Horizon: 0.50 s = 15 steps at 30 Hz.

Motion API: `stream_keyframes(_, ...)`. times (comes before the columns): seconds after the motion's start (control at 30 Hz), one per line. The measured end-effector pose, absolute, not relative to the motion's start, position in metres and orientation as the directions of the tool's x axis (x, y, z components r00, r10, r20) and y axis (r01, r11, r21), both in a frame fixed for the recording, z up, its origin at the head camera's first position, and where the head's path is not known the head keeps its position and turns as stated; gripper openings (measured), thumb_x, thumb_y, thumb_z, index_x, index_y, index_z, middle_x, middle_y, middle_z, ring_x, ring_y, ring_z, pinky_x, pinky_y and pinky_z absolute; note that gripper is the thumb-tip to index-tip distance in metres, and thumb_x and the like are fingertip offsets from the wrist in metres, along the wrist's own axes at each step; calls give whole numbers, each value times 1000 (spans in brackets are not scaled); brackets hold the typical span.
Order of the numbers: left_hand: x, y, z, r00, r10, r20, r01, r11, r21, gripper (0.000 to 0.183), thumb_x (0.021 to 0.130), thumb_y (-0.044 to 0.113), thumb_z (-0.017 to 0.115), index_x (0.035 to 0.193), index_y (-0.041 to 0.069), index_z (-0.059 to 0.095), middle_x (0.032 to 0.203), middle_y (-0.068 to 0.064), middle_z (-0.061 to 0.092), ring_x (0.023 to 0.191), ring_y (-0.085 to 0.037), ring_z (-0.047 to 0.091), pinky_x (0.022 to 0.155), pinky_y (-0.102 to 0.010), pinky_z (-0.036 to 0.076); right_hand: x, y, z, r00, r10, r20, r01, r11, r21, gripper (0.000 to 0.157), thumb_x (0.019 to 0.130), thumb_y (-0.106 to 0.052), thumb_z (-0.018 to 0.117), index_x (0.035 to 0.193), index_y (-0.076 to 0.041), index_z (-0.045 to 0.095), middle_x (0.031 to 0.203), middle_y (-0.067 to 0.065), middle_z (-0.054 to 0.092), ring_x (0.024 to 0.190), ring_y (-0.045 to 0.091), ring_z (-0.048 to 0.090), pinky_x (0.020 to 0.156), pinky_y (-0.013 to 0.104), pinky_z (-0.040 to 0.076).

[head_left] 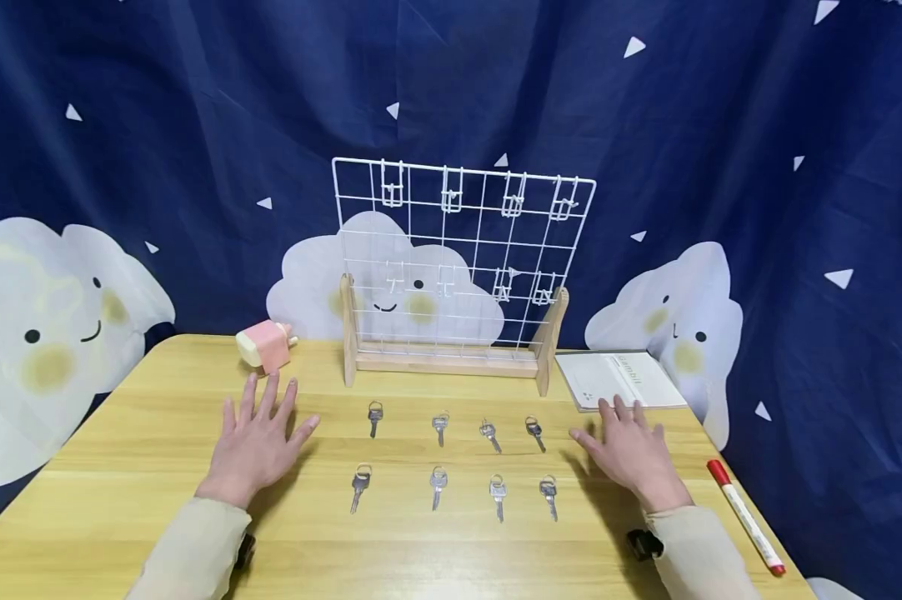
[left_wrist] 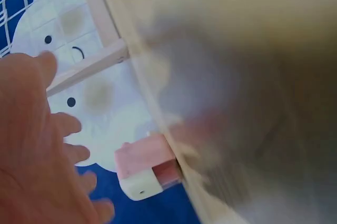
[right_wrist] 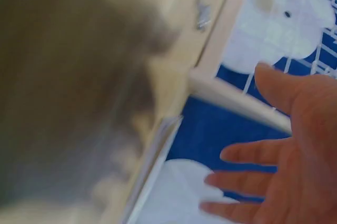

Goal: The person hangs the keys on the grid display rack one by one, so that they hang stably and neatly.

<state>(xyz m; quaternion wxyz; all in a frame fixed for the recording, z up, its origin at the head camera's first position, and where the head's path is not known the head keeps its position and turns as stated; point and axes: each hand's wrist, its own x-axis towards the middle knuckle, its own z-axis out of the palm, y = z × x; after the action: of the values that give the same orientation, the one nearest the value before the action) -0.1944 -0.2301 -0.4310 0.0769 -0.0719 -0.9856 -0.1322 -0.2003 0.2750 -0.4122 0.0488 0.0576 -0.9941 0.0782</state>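
Two rows of several keys with rings lie on the wooden table between my hands, among them a dark-headed key (head_left: 360, 487) at front left and another key (head_left: 534, 432) at back right. My left hand (head_left: 252, 450), fingers spread, holds nothing and is left of the keys, just in front of a pink and cream box-shaped object (head_left: 265, 345). To their right, my right hand (head_left: 633, 454) also has its fingers extended and holds nothing, its fingertips near a white booklet (head_left: 586, 379). Behind the keys stands a white wire grid rack (head_left: 466, 258) with several hooks on wooden feet.
A red-capped white marker (head_left: 747, 518) lies along the right edge of the wooden table (head_left: 436, 558). Close behind the table hangs a dark blue curtain (head_left: 218, 108) with cloud and triangle prints. The wooden base bar (head_left: 447, 364) of the rack runs near the back edge.
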Motion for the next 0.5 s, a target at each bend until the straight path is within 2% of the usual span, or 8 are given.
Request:
stream_keyframes(0.1, -207, -229, -424, -965, 141, 222, 213, 915, 343, 74, 104, 44, 43, 149, -11, 26, 154, -33, 19, 142, -49, 12, 112, -65, 12, -208, 259, -402, -959, -192, 210, -227, 961, -155, 59, 98, -39, 59, 129, 10, 54, 127, 33, 53, 115, 51, 52, 94, 65, 43)
stream_keyframes(0.17, -217, -226, -418, -961, 119, 251, 224, 867, 444, 67, 104, 35, 49, 146, -14, 30, 149, -35, 29, 136, -50, 28, 109, -62, 25, -216, 245, -397, -933, -246, 262, -297, 938, -180, 44, 95, -28, 65, 120, 8, 60, 115, 27, 62, 103, 44, 61, 87, 57, 51)
stream_keyframes(0.23, -228, -222, -411, -959, 75, 273, 220, 804, 552, 60, 103, 28, 52, 144, -13, 36, 144, -34, 38, 129, -50, 41, 105, -59, 36, -224, 229, -391, -917, -285, 278, -350, 909, -224, 34, 93, -21, 69, 114, 5, 64, 109, 20, 65, 97, 38, 64, 84, 53, 53)
stream_keyframes(0.37, -252, -211, -400, -953, -8, 303, 229, 635, 738, 49, 102, 19, 55, 139, -12, 45, 138, -32, 47, 124, -46, 49, 100, -51, 45, -241, 192, -382, -885, -379, 273, -454, 833, -317, 22, 89, -12, 72, 107, 0, 68, 103, 11, 69, 94, 29, 66, 86, 45, 54)
stream_keyframes(0.5, -276, -202, -389, -945, -76, 318, 237, 510, 827, 49, 100, 16, 58, 138, -12, 46, 139, -29, 47, 130, -39, 46, 104, -44, 43, -257, 153, -373, -854, -460, 243, -520, 758, -393, 18, 88, -6, 72, 105, -2, 70, 99, 8, 70, 92, 23, 66, 87, 39, 54)
